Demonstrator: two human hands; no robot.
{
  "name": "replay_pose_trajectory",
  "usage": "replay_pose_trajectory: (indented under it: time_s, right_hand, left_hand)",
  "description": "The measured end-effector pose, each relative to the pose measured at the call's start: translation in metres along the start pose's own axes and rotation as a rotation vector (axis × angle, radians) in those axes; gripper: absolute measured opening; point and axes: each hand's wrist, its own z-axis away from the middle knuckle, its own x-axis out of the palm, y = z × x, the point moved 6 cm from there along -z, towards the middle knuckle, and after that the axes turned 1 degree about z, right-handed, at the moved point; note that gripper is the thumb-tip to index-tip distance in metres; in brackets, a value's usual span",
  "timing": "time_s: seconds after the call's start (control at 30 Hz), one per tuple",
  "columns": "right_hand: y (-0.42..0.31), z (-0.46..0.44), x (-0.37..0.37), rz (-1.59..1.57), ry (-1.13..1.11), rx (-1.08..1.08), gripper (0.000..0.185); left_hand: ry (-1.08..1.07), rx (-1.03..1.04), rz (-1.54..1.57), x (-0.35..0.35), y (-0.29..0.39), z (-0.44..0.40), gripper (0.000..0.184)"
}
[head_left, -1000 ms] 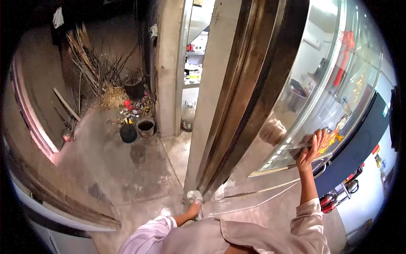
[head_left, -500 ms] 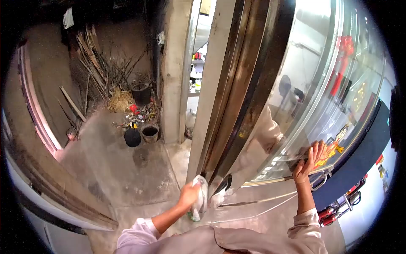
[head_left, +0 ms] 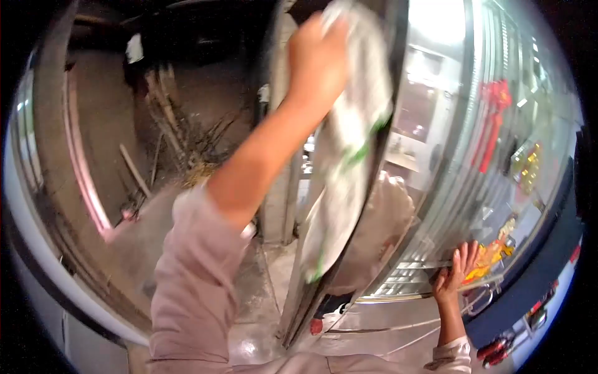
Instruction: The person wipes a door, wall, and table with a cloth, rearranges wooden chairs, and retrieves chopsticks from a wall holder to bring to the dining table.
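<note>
My left hand [head_left: 317,62], smeared by motion, is raised near the top centre and closed on a white cloth [head_left: 355,93] with green marks. The cloth hangs down over the edge of the door frame [head_left: 305,305]. On the right, my right hand [head_left: 456,274] lies with its fingers spread against the glass door [head_left: 430,230], beside an orange and yellow sticker [head_left: 489,258] and above a metal handle [head_left: 483,301]. It holds nothing.
Behind the left arm, sticks and branches [head_left: 180,134] lean on a dark wall. A red decoration [head_left: 495,112] shows at the glass. A dark blue panel [head_left: 529,280] stands at the right. Grey floor [head_left: 149,218] extends at the left.
My left hand has risen from the low part of the door frame to its upper part with the cloth, which now hangs long. My right hand stays on the glass. The view has shifted.
</note>
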Motion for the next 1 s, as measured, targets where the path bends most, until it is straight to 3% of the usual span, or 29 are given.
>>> replay_pose_trajectory:
  time_s: [0.03, 0.1, 0.13, 0.17, 0.2, 0.23, 0.27, 0.3, 0.33, 0.37, 0.4, 0.43, 0.47, 0.7, 0.83, 0.87, 0.93, 1.0]
  right_hand:
    - [0.002, 0.003, 0.000, -0.008, -0.036, 0.008, 0.048]
    - [0.006, 0.006, 0.002, -0.016, -0.043, 0.009, 0.048]
    - [0.008, 0.010, 0.004, -0.063, -0.027, 0.040, 0.047]
    - [0.004, 0.005, 0.001, -0.107, -0.028, 0.027, 0.047]
    - [0.007, 0.006, 0.002, -0.063, -0.017, -0.013, 0.043]
    - [0.001, 0.000, 0.002, -0.053, 0.017, -0.017, 0.044]
    - [-0.005, -0.002, -0.001, -0.030, 0.050, -0.011, 0.046]
    - [-0.010, -0.005, -0.004, -0.009, 0.047, -0.025, 0.047]
    - [-0.012, -0.006, -0.007, 0.018, 0.043, -0.042, 0.048]
    - [-0.009, -0.005, -0.006, 0.044, 0.061, -0.067, 0.050]
    - [-0.008, -0.004, -0.007, 0.048, 0.060, -0.059, 0.050]
    - [-0.010, -0.006, -0.009, 0.039, 0.061, -0.059, 0.050]
    - [-0.013, -0.008, -0.012, 0.028, 0.060, -0.060, 0.051]
    - [-0.013, -0.010, -0.020, -0.009, 0.124, -0.103, 0.043]
    - [-0.017, -0.015, -0.029, -0.107, 0.153, -0.077, 0.040]
    - [-0.021, -0.018, -0.033, -0.155, 0.169, -0.069, 0.039]
    - [-0.025, -0.014, -0.036, -0.295, 0.169, -0.041, 0.036]
    - [-0.033, -0.002, -0.040, -0.509, 0.094, 0.006, 0.033]
  left_hand:
    - [0.012, 0.225, 0.155, 0.014, 0.012, -0.032, 0.030]
    - [-0.024, 0.401, 0.274, 0.039, 0.055, -0.061, 0.014]
    - [0.073, 0.308, 0.081, 0.042, 0.058, -0.062, 0.062]
    - [0.003, 0.302, -0.173, 0.037, 0.072, -0.050, 0.054]
    - [0.046, 0.324, -0.105, 0.044, 0.051, -0.060, 0.058]
    - [0.255, 0.411, -0.181, 0.048, 0.023, -0.061, 0.054]
    - [0.000, 0.223, -0.161, 0.035, 0.029, -0.036, 0.061]
    - [0.120, 0.384, -0.255, 0.037, 0.011, -0.016, 0.060]
    - [-0.006, 0.276, -0.211, 0.030, 0.009, 0.010, 0.058]
    - [0.064, 0.405, -0.232, 0.022, 0.007, 0.039, 0.055]
    - [0.000, 0.243, -0.306, 0.017, -0.004, 0.067, 0.058]
    - [0.053, 0.319, -0.347, 0.012, -0.014, 0.100, 0.062]
    - [0.019, 0.264, -0.330, 0.004, -0.026, 0.132, 0.064]
    - [-0.081, -0.265, -0.429, -0.043, -0.080, 0.362, 0.055]
    - [-0.312, -0.867, -0.636, -0.081, -0.118, 0.521, 0.050]
    - [-0.370, -1.052, -0.526, -0.095, -0.111, 0.552, 0.042]
    - [-0.189, -1.063, -0.654, -0.130, -0.120, 0.625, 0.035]
    - [-0.024, -0.997, -0.698, -0.156, -0.082, 0.636, 0.034]
